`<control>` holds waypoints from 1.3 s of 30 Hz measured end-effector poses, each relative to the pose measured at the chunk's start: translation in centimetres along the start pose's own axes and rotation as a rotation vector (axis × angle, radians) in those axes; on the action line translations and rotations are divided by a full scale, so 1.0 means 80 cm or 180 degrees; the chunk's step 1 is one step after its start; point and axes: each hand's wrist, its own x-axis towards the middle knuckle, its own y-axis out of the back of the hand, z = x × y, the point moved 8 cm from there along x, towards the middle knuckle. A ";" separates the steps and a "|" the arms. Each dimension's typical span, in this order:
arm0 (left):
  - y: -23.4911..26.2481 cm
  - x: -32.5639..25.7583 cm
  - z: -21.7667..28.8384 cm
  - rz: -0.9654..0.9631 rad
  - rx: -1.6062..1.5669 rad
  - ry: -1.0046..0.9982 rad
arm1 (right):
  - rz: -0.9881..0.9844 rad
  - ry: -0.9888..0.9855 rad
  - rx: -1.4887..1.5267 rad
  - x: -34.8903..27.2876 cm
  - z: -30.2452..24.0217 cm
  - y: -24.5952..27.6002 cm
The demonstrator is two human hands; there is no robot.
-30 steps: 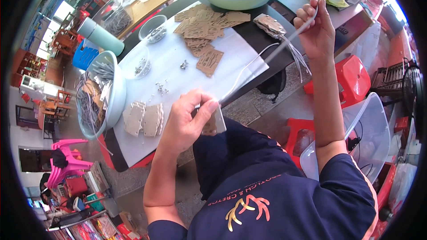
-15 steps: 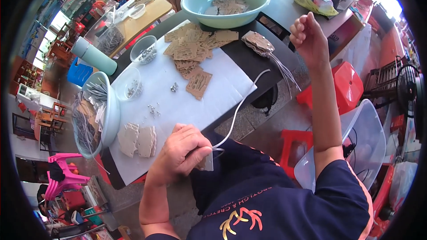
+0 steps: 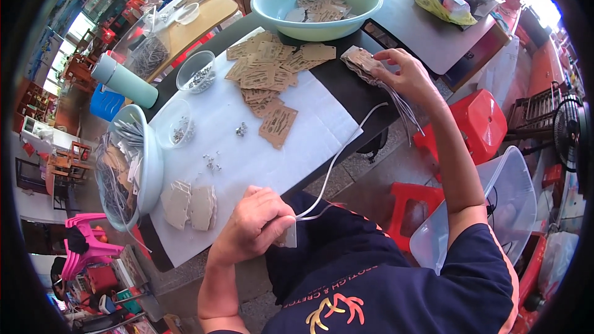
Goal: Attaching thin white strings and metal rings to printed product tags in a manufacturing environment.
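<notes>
My left hand (image 3: 257,218) is closed on a grey-brown card tag (image 3: 289,235), just off the table's near edge. A white cord (image 3: 328,176) runs from this hand up onto the table's right side. My right hand (image 3: 405,75) is at a stack of corded card tags (image 3: 357,60) on the dark tabletop. Its thumb and fingers are apart at the stack's right end; I cannot tell whether they press on it. Loose cords (image 3: 401,106) trail from that stack over the edge. Brown printed tags (image 3: 266,74) lie heaped on a white sheet (image 3: 247,154).
Metal bits (image 3: 211,162) and two grey card stacks (image 3: 189,205) lie on the sheet. Clear tubs (image 3: 197,73) of metal pieces stand left. A blue basin (image 3: 315,28) stands behind, another basin (image 3: 151,161) at left, beside a green bottle (image 3: 127,80). Red stools (image 3: 476,120) stand right.
My right hand has come down and left from its raised place to the corded stack, its fingers reaching over the end. The left hand keeps its hold, and the cord has shifted slightly.
</notes>
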 end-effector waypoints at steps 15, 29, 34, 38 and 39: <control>0.000 -0.001 -0.029 0.0075 -0.0081 0.0121 | -0.0118 -0.0272 0.0011 0.010 0.015 -0.005; 0.002 -0.006 -0.041 0.0088 0.0073 0.0087 | -0.0154 0.0232 -0.1072 -0.003 -0.025 -0.018; -0.001 -0.007 -0.046 -0.0009 0.0056 0.0096 | -0.0274 0.0026 -0.1292 -0.006 -0.039 -0.021; -0.001 -0.006 -0.048 -0.0033 0.0026 0.0087 | -0.0307 -0.0056 -0.1236 -0.001 -0.027 -0.017; -0.002 -0.006 -0.048 -0.0055 0.0036 0.0086 | -0.0382 -0.0243 -0.1074 0.001 -0.018 -0.016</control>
